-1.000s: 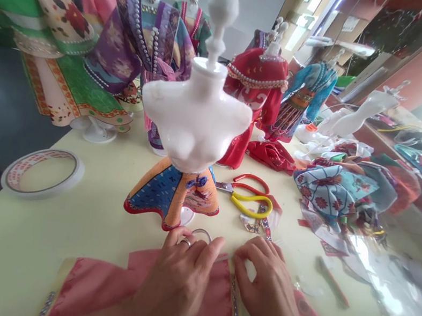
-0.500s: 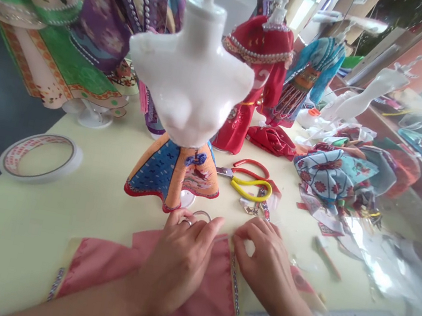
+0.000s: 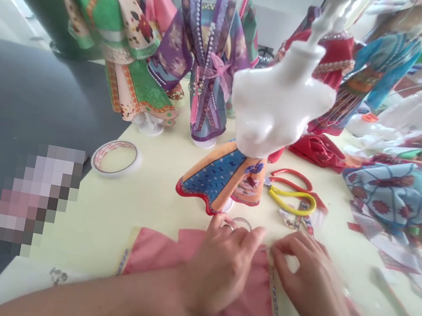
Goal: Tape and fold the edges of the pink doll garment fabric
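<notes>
Pink fabric (image 3: pixel 153 251) with beaded trim lies flat at the front of the table. Across its upper part rests my left hand (image 3: pixel 222 269), a ring on one finger and the fingers curled; what they pinch is too small to make out. My right hand (image 3: pixel 302 266) is at the fabric's upper right corner, thumb and index finger pressed together at the edge, seemingly on a thin strip that I cannot make out clearly. Just beyond my hands stands a white mannequin bust (image 3: pixel 277 104) with an orange and blue skirt (image 3: pixel 216 175) around its base.
Scissors (image 3: pixel 291 200) with red and yellow handles lie right of the bust. A tape roll (image 3: pixel 115 158) is at the left. Dressed mannequins (image 3: pixel 210 70) stand behind. Fabric scraps (image 3: pixel 396 196) are heaped at the right, with a ruler near the front right.
The view has turned left, so everything appears farther right and more dressed mannequins show. Both hands keep nearly the same place on the pink fabric.
</notes>
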`<state>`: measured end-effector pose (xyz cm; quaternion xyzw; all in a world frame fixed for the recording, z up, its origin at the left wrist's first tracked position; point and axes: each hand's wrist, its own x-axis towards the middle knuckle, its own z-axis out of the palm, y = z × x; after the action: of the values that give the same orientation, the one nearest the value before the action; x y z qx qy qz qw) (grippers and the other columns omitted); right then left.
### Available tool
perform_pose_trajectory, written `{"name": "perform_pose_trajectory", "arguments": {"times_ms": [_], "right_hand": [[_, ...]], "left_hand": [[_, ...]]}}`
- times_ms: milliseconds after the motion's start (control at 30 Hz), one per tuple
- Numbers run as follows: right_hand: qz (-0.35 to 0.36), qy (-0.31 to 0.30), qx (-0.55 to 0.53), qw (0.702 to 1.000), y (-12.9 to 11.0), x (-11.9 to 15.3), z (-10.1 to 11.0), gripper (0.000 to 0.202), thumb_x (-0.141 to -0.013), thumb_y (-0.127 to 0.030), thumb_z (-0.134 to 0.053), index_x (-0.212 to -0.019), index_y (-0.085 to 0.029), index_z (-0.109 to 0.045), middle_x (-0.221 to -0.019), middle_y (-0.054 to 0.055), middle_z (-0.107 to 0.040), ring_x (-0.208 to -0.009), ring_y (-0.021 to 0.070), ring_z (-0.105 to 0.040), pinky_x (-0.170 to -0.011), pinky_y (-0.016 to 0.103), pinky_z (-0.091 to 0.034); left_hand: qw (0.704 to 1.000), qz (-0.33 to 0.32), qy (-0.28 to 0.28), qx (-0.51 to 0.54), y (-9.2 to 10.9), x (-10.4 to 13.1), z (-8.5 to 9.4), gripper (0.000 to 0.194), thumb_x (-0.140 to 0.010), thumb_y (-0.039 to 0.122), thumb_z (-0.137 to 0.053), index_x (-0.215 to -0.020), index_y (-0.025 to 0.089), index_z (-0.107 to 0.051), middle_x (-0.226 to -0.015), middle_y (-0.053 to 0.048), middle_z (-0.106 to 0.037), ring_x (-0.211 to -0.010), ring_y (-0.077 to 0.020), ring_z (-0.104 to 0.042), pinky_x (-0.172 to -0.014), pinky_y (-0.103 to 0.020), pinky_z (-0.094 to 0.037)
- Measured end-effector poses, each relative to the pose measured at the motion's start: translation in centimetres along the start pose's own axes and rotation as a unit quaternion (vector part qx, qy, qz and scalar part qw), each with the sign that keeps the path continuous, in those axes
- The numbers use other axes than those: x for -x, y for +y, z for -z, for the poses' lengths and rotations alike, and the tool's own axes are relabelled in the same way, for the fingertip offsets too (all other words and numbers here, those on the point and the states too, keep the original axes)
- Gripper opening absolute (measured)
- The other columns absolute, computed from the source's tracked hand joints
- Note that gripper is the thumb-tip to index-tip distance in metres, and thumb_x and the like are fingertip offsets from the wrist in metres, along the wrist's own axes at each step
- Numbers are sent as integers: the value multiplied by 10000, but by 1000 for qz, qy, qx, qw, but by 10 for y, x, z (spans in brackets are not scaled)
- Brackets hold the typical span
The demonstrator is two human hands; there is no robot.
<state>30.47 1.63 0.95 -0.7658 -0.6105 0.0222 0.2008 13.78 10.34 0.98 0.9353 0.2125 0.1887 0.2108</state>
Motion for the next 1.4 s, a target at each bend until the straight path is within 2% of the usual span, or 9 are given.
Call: {"name": "perform_pose_trajectory", "arguments": {"times_ms": [200,567,1267,1400], "right_hand": [[-3,-7,-1,1000,-1,-1,1,197,-852,-270,-471,-672,-215,-530,-690,20,-561,-691,200,-550,-701,354,-396],[-36,-21,-19,999,-7,-3,6,166,-823,-183,-498,-659,-202,-519,-698,14,-547,-712,187,-521,-727,342,-382],[-62,-36,-34,997,-7,-4,6,161,-809,-175,-501,-650,-201,-493,-702,18,-544,-706,196,-497,-717,353,-373],[-60,-33,-37,997,-6,-3,5,143,-810,-163,-502,-672,-197,-497,-719,20,-538,-715,195,-490,-714,351,-375]], "left_hand": [[1000,-3,16,-2,0,0,1,401,-877,49,-422,-1265,149,-411,-947,-60,-643,-871,-213,-601,-917,-447,-371],[998,-15,58,-3,-1,-1,-2,439,-877,23,-446,-1295,153,-409,-1002,-76,-654,-847,-212,-593,-903,-448,-375],[997,-7,72,1,-3,-3,-6,431,-859,6,-466,-1260,162,-446,-977,-62,-656,-841,-222,-578,-898,-447,-373],[997,-10,78,11,-5,-4,-8,442,-850,-13,-463,-1257,157,-447,-920,-37,-663,-816,-207,-588,-897,-436,-368]]}}
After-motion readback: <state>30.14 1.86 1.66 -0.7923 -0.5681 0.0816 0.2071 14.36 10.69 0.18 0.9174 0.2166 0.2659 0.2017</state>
